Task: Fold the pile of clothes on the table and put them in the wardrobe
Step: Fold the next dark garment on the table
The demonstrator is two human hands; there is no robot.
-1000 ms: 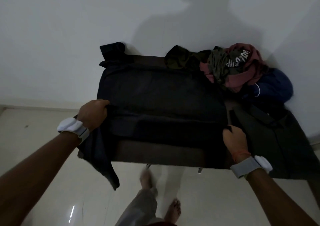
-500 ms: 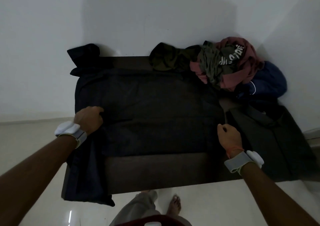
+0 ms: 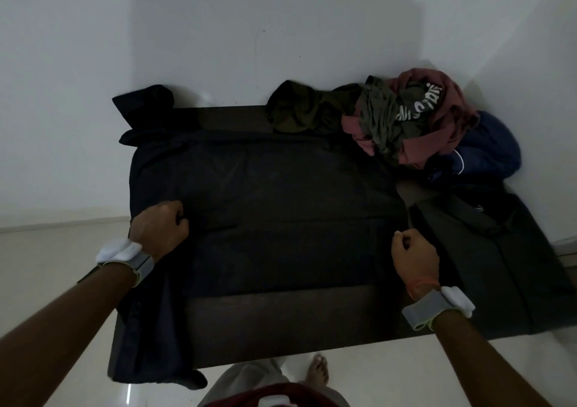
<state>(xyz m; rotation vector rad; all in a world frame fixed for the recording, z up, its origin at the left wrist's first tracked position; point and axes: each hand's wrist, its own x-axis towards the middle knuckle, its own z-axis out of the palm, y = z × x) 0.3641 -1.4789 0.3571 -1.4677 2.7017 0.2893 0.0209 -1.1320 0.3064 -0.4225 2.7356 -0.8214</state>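
Head camera looks down on a dark garment (image 3: 281, 194) spread flat across the table (image 3: 281, 322), one end hanging over the table's left front corner. At its left edge the left hand (image 3: 159, 228) grips the cloth with curled fingers, and at its right edge the right hand (image 3: 413, 255) is curled tight, pinching the fabric. More unfolded clothes (image 3: 406, 119) lie heaped at the far right corner against the wall, and another dark piece (image 3: 499, 266) lies just beside the right hand.

Clothes pile (image 3: 412, 119) blocks table (image 3: 281, 322) far right corner
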